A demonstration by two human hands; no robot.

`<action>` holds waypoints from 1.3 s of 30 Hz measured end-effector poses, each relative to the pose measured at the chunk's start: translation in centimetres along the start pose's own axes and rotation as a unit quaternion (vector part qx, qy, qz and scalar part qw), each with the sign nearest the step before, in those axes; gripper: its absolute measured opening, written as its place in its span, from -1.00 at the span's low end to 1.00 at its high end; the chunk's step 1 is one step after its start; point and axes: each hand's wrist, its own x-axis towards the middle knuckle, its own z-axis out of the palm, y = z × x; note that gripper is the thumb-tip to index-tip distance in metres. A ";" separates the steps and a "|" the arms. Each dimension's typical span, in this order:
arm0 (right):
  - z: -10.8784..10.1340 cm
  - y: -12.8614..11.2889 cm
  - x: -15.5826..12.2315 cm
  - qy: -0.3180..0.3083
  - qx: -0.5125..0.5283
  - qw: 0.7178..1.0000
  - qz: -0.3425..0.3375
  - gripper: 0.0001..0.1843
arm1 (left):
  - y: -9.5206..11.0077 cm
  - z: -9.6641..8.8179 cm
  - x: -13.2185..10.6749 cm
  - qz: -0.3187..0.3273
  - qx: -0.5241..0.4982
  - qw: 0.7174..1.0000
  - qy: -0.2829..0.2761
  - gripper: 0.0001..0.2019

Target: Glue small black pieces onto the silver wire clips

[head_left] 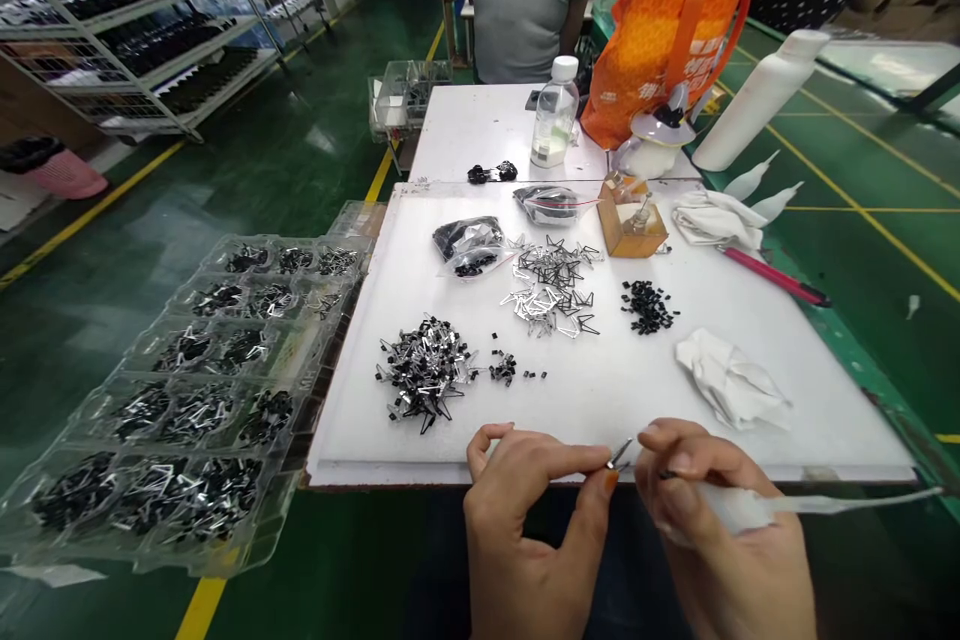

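My left hand [536, 510] pinches a small, shiny metal piece [620, 453] between thumb and forefinger. Close beside it, my right hand [724, 520] is curled around a white plastic dropper [739, 508], whose long thin nozzle points right. A tiny dark bit [667, 474] shows at the right fingertips; its kind is too small to tell. Beyond the hands lie loose bent metal clips [551, 285] in black and silver. A pile of clips with black parts [429, 370] is at the left. Small black pieces lie in a heap [648, 307] and a smaller group [504, 367].
Around the white work surface [570, 410] are zip bags [469, 242], a wooden block [631, 220], crumpled white cloth [731, 380], a pink cutter [776, 275], a clear bottle [555, 115] and an orange bag [660, 60]. A compartment tray [289, 360] stands left. A person [529, 0] sits ahead.
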 end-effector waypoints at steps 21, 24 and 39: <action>-0.2 0.5 0.2 -0.033 -0.140 0.987 -0.074 -0.92 | 0.1 0.4 0.3 0.077 0.008 0.997 0.006 -0.68; -0.3 0.7 0.3 -0.029 -0.130 0.989 -0.059 -0.92 | -0.3 0.0 0.0 0.088 0.030 0.995 -0.021 -0.65; -0.2 0.4 0.7 -0.011 -0.036 0.999 -0.006 -0.80 | -0.2 0.0 0.0 0.090 0.037 0.995 -0.021 -0.66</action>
